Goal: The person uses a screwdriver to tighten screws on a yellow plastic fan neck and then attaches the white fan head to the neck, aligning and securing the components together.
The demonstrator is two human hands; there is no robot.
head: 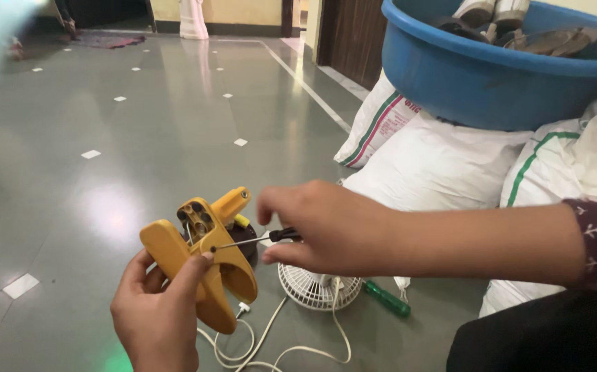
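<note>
Floor (pixel 140 138): grey glossy tiles, upper left.
Left hand (pixel 157 310): lower left, closed around yellow casing (pixel 198 265).
Right hand (pixel 326 227): centre, pinching screwdriver (pixel 257 239), tip at casing.
White fan grille (pixel 315 286): below it.
Blue tub (pixel 491 65): upper right, on sacks (pixel 443 165).

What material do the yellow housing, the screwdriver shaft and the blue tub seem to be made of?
Yellow housing: probably moulded plastic, smooth with a slight sheen and rounded edges.
Screwdriver shaft: likely metal, thin, grey and glinting.
Blue tub: apparently plastic, evenly coloured with a soft gloss and a thick rolled rim.
</note>
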